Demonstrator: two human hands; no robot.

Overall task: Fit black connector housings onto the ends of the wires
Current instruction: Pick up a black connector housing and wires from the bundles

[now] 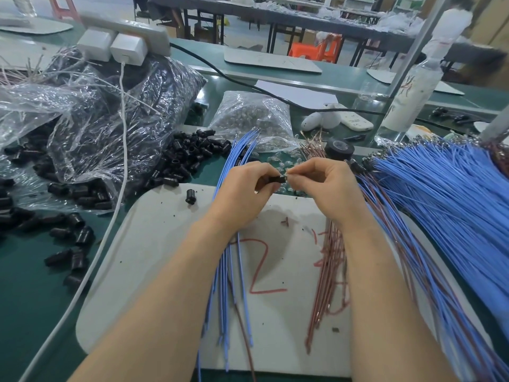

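Green bench point(33, 299) with a white board point(154, 244) on top. Fat bundle of blue wires point(446, 205) fanned out on the right, clear bag of black housings point(91, 119) spilling loose ones on the left. Both hands meet over the board's far edge: left hand point(245, 188) pinches one black connector housing point(275, 180), while right hand point(327, 186) pinches a tiny wire end point(288, 177) right at its mouth.

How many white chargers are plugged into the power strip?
2. The left charger sits on the near side of the power strip; the right charger stands right beside it, with a white cable hanging from it. None seems hidden.
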